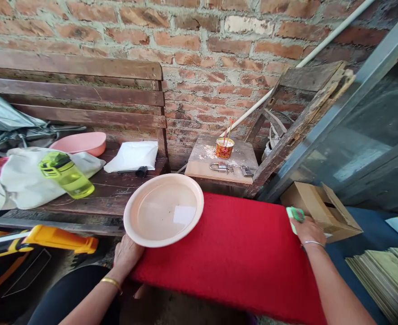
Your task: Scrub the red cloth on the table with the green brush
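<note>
A wide, pale pink basin (163, 207) of water stands at the left end of a red cloth (239, 253) spread over a table or bench. Against the basin's lower left side rests my left hand (127, 253), at the cloth's edge; its fingers are mostly hidden under the rim, so I cannot tell their grip. At the cloth's far right edge my right hand (310, 230) is closed on a small green and white scrub brush (294, 215). An open cardboard box (334, 216) sits just beyond that hand.
A wooden bench (111, 180) on the left bears a green bottle (70, 176), a white packet (133, 156) and a pink bowl (80, 143). Behind the cloth, a small table (199, 164) holds a tin of incense sticks (224, 148) and padlocks (219, 167). Stacked boards (381, 275) lie right.
</note>
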`<state>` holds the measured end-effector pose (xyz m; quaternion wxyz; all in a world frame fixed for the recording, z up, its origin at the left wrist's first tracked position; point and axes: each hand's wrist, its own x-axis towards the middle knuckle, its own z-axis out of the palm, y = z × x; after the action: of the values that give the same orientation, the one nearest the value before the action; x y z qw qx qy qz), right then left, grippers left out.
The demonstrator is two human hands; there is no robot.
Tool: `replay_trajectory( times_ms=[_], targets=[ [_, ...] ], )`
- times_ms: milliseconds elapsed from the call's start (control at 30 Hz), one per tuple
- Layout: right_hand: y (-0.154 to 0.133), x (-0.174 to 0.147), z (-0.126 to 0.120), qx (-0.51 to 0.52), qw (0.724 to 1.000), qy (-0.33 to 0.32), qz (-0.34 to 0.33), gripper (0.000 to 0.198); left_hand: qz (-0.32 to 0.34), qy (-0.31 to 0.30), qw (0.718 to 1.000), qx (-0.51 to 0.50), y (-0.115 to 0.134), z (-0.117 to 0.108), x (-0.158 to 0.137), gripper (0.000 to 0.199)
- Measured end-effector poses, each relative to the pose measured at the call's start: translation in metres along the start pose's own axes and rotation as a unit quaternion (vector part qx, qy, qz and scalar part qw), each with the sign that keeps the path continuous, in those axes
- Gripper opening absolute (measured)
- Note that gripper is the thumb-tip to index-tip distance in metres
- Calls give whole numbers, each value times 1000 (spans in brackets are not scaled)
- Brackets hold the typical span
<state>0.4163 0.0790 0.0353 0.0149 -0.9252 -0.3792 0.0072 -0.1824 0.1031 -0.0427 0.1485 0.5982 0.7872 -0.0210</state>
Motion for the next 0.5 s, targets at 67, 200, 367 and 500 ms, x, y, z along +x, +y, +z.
replay_trajectory(
  times_ms=[67, 200, 367, 500],
  targets=[
    [26, -4, -3, 7, 999, 10, 39, 59, 4, 9, 1000, 1, 0, 1, 1, 52],
    [17, -37, 6, 53, 998, 28, -5, 57, 1, 11, 1000, 11, 3, 1, 2, 52],
    [-80, -128, 25, 126, 961, 0, -245, 38, 14, 24, 999, -16, 10, -9, -4, 52],
    [-133, -180, 28, 130, 929, -23, -346, 33, 18, 25, 999, -19, 16, -19, -10, 50]
  ],
)
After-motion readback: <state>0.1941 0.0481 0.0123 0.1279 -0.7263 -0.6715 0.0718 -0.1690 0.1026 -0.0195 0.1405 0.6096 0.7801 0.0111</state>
